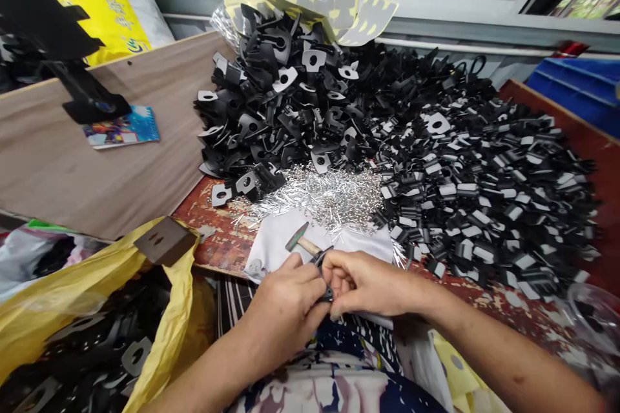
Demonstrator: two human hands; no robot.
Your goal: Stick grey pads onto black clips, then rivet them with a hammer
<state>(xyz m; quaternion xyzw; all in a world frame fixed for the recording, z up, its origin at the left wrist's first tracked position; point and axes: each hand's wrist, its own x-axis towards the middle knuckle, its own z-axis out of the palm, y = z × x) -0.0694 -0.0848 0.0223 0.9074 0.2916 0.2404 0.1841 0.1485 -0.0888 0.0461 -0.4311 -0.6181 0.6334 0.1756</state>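
Note:
At the front edge of the table, my left hand (pixel 290 300) is closed on a small black plastic part (pixel 325 292). My right hand (pixel 356 284) meets it from the right, fingers bent together at the same part; whatever sits between these fingertips is too small to make out. Just beyond the hands, a small hammer (pixel 301 240) lies on a pale cloth (pixel 271 239). Silvery pins (pixel 329 197) are heaped behind the cloth. Larger black clip pieces (pixel 271 90) are piled at the back, and smaller black pieces (pixel 484 206) spread over the right side.
A yellow bag (pixel 186 284) holding black parts stands at lower left, with a brown block (pixel 165 240) on its rim. A wooden board (pixel 159 187), a booklet (pixel 126 129) and a black stand (pixel 92 93) are at left. A blue crate (pixel 576 90) sits at back right.

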